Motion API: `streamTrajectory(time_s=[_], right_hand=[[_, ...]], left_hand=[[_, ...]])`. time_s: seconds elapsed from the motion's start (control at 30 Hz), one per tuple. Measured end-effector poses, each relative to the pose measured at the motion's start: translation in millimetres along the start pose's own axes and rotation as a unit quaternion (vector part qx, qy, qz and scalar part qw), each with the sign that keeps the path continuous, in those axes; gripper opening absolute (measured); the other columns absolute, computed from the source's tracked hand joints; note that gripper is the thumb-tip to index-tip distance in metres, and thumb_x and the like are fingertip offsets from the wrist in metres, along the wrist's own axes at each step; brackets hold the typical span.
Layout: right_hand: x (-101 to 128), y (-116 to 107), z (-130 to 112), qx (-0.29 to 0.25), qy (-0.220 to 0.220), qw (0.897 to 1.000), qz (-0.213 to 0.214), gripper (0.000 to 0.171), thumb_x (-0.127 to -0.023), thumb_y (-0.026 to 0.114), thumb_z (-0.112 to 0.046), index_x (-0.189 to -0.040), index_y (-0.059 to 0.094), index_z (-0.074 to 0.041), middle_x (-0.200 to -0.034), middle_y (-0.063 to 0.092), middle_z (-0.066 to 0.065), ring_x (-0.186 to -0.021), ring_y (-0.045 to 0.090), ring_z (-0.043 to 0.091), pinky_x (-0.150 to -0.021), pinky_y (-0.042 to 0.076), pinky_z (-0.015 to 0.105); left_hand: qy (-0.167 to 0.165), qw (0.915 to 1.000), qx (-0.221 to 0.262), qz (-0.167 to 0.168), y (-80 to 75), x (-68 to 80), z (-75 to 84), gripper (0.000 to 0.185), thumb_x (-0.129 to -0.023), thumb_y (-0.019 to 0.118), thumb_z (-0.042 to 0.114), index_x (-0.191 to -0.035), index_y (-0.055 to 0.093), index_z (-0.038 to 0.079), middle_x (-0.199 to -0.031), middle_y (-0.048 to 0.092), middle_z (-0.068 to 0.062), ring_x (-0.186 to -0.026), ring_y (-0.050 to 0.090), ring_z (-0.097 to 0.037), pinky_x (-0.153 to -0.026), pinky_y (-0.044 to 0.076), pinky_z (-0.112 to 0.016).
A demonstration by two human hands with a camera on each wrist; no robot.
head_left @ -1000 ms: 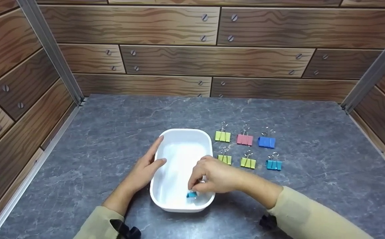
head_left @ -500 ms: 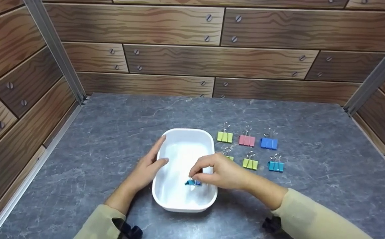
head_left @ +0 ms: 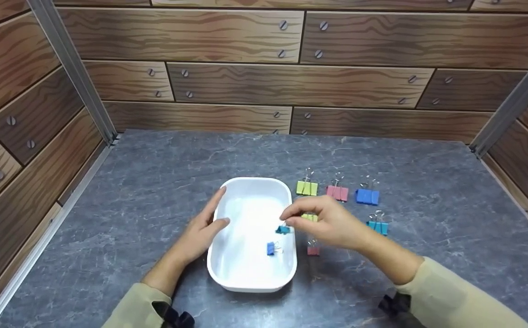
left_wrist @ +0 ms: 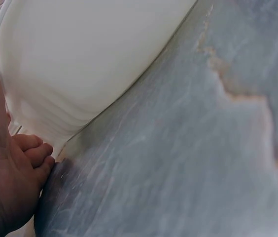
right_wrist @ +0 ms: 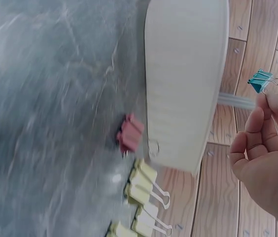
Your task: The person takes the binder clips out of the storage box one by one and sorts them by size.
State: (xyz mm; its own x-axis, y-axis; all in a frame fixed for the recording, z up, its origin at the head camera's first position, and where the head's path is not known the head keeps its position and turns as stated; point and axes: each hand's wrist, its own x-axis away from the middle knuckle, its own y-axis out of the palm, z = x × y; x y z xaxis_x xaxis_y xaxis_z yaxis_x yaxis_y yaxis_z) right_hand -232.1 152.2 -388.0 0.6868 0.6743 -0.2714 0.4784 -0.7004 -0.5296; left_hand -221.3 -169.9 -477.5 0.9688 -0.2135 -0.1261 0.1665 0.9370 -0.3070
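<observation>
A white oblong tray (head_left: 227,279) sits on the grey stone table, its outer wall filling the left wrist view (left_wrist: 89,59). My left hand (head_left: 209,218) rests with straight fingers against the tray's left rim. My right hand (head_left: 293,221) hovers over the tray's right rim and pinches a small teal binder clip (head_left: 283,229) by its wire handles; the right wrist view shows the same teal clip (right_wrist: 260,81) hanging from my fingertips (right_wrist: 269,101). A blue clip (head_left: 270,248) lies inside the tray. A red clip (head_left: 313,249) lies on the table just right of the tray.
Further right lie a green clip (head_left: 306,187), a pink clip (head_left: 337,192), a blue clip (head_left: 366,196), a teal clip (head_left: 377,227) and a yellow-green clip (head_left: 310,217) half hidden by my right hand. Wood-patterned walls enclose the table on three sides.
My right hand has lifted the teal clip from the tray's near end and carried it up and right to the rim. A blue clip and a red clip have come into view.
</observation>
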Motion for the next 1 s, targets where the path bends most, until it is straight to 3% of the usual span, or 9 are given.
streamTrajectory(time_s=[0.17, 0.43, 0.57, 0.73, 1.0], right_hand=[[10.9, -17.2, 2.4, 0.005, 0.004, 1.0, 0.01, 0.01, -0.103, 0.07, -0.01, -0.107, 0.08, -0.008, -0.102, 0.077, 0.004, -0.091, 0.07, 0.023, -0.081, 0.059, 0.029], [33.2, -42.5, 12.0, 0.032, 0.032, 0.999, 0.026, 0.009, -0.102, 0.071, -0.008, -0.105, 0.079, -0.005, -0.101, 0.076, 0.009, -0.09, 0.069, 0.017, -0.08, 0.059, 0.026], [42.9, -51.5, 17.3, 0.044, 0.053, 0.997, 0.026, 0.011, -0.102, 0.072, -0.011, -0.108, 0.081, -0.006, -0.102, 0.078, 0.009, -0.09, 0.071, 0.021, -0.077, 0.059, 0.025], [53.9, -57.8, 26.6, 0.056, 0.078, 0.995, 0.019, 0.013, -0.102, 0.072, -0.012, -0.111, 0.081, -0.009, -0.106, 0.079, 0.011, -0.09, 0.072, 0.018, -0.075, 0.059, 0.025], [68.7, -57.9, 40.4, 0.053, 0.118, 0.992, 0.01, 0.012, -0.098, 0.075, -0.01, -0.107, 0.077, -0.002, -0.099, 0.076, 0.006, -0.087, 0.068, 0.012, -0.078, 0.058, 0.025]], left_hand=[[-0.007, 1.0, -0.003, 0.002, 1.1, 0.9, 0.8, 0.072, -0.106, 0.057, 0.017, -0.171, 0.026, 0.026, -0.174, 0.025, -0.006, -0.156, 0.032, -0.03, -0.12, 0.037, -0.055], [-0.011, 0.9999, -0.009, 0.006, 1.1, -0.1, 0.4, 0.073, -0.106, 0.058, 0.016, -0.171, 0.027, 0.03, -0.174, 0.024, -0.005, -0.158, 0.028, -0.029, -0.124, 0.03, -0.054], [-0.011, 0.9998, -0.014, 0.01, 0.7, 0.1, 1.1, 0.072, -0.106, 0.059, 0.016, -0.17, 0.028, 0.03, -0.174, 0.025, -0.006, -0.159, 0.026, -0.029, -0.125, 0.027, -0.053], [-0.016, 0.9997, -0.018, 0.012, 0.5, 0.4, 1.8, 0.072, -0.106, 0.059, 0.016, -0.17, 0.029, 0.031, -0.174, 0.025, -0.005, -0.159, 0.025, -0.029, -0.126, 0.026, -0.052], [-0.018, 0.9997, -0.016, 0.01, 0.6, 0.0, 1.5, 0.072, -0.106, 0.059, 0.017, -0.17, 0.029, 0.03, -0.175, 0.024, -0.006, -0.159, 0.025, -0.029, -0.125, 0.027, -0.053]])
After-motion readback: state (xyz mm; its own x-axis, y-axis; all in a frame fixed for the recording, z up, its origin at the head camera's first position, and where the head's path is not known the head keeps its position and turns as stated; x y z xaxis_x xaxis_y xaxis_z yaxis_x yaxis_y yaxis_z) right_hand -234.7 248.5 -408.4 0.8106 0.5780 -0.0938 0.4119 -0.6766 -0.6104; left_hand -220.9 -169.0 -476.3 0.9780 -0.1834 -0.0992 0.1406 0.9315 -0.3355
